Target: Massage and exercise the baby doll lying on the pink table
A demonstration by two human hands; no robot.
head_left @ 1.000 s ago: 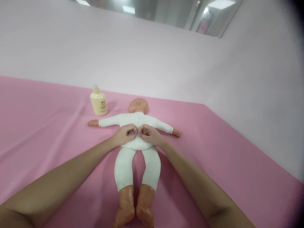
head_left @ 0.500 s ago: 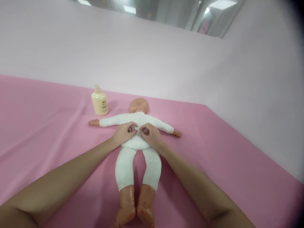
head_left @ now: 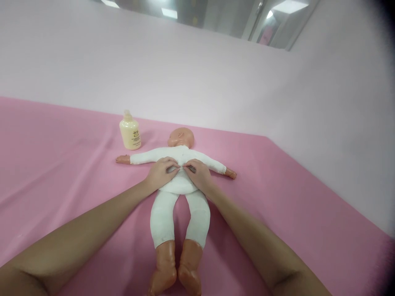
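A baby doll point(head_left: 180, 187) in a white cloth body lies stretched out, seemingly on its front, arms spread and head turned to the left. Its feet point toward me. On the left side of its back rests my left hand point(head_left: 161, 173), thumb and fingers closed in a pinch on the white cloth. My right hand point(head_left: 199, 176) mirrors it on the right side, also pinching at the cloth. The fingertips of both hands nearly meet at the middle of the back. How much cloth they grip is hard to see.
A pale yellow pump bottle point(head_left: 131, 133) stands beyond the doll's left-side arm. Pink sheeting point(head_left: 77, 176) with a few creases covers the table. A white wall point(head_left: 197, 78) rises behind and to the right, with a window point(head_left: 216, 18) at the top.
The fingers of both hands have closed further, thumbs and fingertips coming together on the doll's back. The doll and the bottle stay in place.
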